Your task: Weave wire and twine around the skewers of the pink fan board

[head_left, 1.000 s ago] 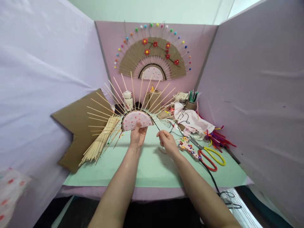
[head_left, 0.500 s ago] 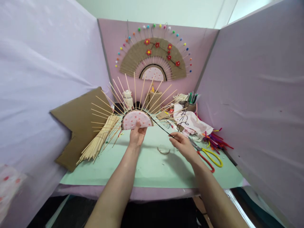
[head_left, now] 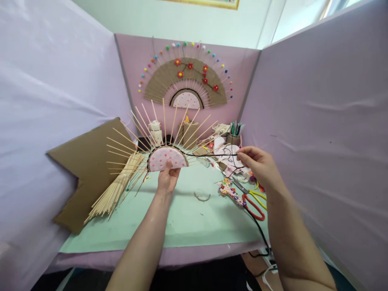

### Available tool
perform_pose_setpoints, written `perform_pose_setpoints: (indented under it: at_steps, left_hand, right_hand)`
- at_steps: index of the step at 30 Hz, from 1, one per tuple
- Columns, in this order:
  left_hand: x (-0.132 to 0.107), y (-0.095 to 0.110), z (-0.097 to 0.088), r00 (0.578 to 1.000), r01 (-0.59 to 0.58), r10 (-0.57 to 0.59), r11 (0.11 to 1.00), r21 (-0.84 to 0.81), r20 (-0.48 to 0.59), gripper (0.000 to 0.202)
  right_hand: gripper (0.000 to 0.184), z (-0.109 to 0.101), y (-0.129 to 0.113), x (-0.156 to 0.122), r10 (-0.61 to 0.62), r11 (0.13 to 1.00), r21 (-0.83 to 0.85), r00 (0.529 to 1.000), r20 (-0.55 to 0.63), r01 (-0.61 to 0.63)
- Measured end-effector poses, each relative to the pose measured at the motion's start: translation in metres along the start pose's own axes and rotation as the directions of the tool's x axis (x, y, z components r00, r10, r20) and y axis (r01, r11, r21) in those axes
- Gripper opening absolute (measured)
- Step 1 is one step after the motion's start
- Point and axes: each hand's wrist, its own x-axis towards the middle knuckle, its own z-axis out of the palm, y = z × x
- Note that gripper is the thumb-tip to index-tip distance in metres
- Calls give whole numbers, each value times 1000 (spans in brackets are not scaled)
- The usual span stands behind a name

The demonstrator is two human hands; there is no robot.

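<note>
My left hand [head_left: 167, 178] grips the bottom edge of a pink dotted half-disc [head_left: 166, 157] and holds it upright above the green mat. Several thin wooden skewers [head_left: 145, 125] fan out from its curved edge. A black cord [head_left: 209, 154] runs from the right end of the half-disc out to my right hand [head_left: 259, 165], which pinches it taut at about the same height, well to the right.
A bundle of loose skewers [head_left: 117, 190] and a brown cardboard sheet [head_left: 83, 161] lie at left. Scissors with red and yellow handles [head_left: 253, 200] and a patterned tool lie at right. A finished fan [head_left: 185, 83] hangs on the back wall. Pots and cloth crowd the back.
My right hand has drawn the black cord up and away to the right, from close beside the left hand to far right. The left hand kept hold of the half-disc.
</note>
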Motion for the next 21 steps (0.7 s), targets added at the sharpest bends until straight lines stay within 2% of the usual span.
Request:
perform_pose_setpoints:
  at_steps: [3,6,11,14,18,21]
  left_hand:
    - [0,-1,-1,1000,-1,1,1000,2,14,23]
    - [1,-1,0,1000,0,0,1000,3,10,26]
    - [0,0,1,1000,-1,1,1000,5,5,26]
    - [0,0,1,1000,-3,3,1000,-3,11,22]
    - [0,-1,0,999,-30,31,999,-12,18,19]
    - [1,-1,1,999,-49,49,999,-15,-2,19]
  right_hand:
    - [24,1,-9,17,-65,996,-63,998,-13,64]
    - [22,3,-7,33,-103,990,-103,995,-16,101]
    - [26,3,8,49,-61,996,-72,998,-14,60]
    - [28,1,14,43,-21,993,-116,999,-44,16]
    - [25,-1,12,18,-50,991,-127,992,-113,35]
    - [24,10,17,-3,-27,996,-91,997,-70,20]
